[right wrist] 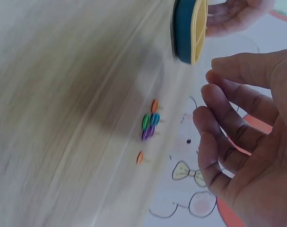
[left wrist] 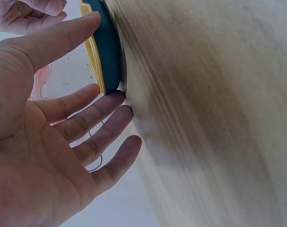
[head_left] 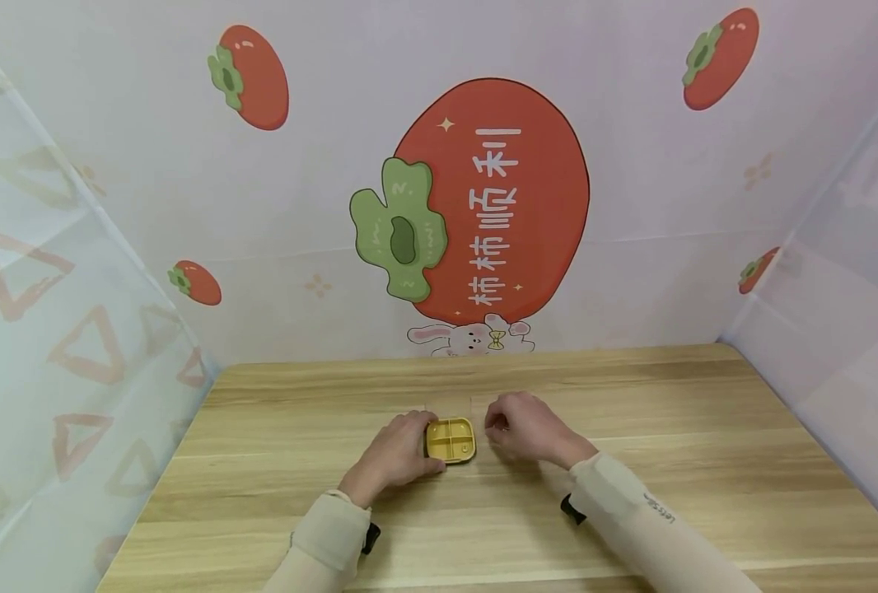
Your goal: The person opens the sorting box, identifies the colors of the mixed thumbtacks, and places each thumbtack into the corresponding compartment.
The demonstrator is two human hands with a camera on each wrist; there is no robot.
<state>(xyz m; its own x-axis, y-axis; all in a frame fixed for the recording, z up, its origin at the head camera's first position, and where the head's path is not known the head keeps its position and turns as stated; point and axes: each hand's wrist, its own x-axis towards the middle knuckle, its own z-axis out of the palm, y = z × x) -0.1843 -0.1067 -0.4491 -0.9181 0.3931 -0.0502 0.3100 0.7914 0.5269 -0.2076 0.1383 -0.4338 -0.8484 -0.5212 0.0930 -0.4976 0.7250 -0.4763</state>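
A small pill box [head_left: 440,449] with a yellow four-part inside and a dark teal outer shell [left wrist: 108,49] sits on the table, its clear lid [head_left: 448,407] raised at the back. My left hand [head_left: 402,449] holds it from the left, thumb at the near edge and fingertips at the far one. A small round mark shows in the near right compartment. Just right of the box hovers my right hand [head_left: 525,426], fingers loosely bent; nothing shows between thumb and forefinger. Several small coloured discs [right wrist: 146,122], orange, green, blue and purple, lie on the table below that hand; it hides them in the head view.
The wooden table [head_left: 276,511] reaches back to a wall sheet [head_left: 320,206] printed with red persimmons and a rabbit. Pale sheets stand along the left and right sides. A black wrist strap piece [head_left: 574,509] hangs under the right sleeve.
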